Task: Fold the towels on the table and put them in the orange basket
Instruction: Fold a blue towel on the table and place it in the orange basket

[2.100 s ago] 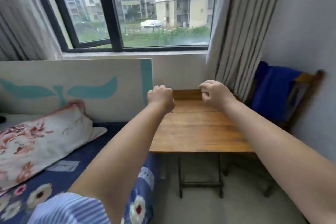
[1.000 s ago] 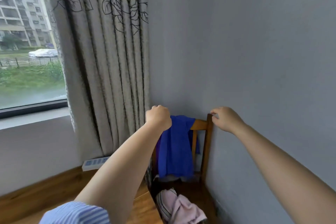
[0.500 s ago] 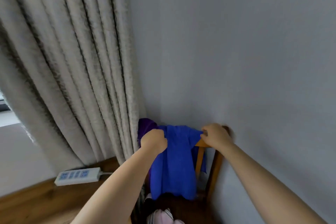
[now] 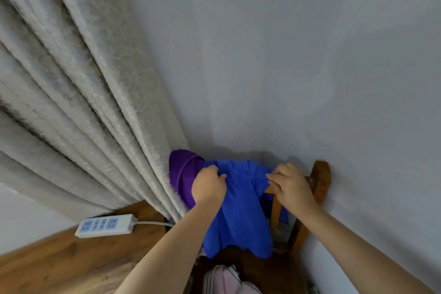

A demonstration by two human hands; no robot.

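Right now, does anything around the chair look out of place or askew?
Yes. The blue towel and the purple one hang bunched over the chair back, not on a table. A power strip lies loose on the wooden surface. No orange basket is in view.

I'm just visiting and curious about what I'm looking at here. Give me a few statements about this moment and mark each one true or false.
1. Both hands are on the blue towel. True: the left hand and right hand take hold of it near its top edge.
2. The blue towel lies flat on a table. False: it hangs over the back of a wooden chair.
3. A purple cloth hangs beside the blue towel, next to the curtain. True.
4. The white power strip sits on the chair seat. False: it lies on the wooden surface left of the curtain's hem.
5. An orange basket is in view. False: none shows.
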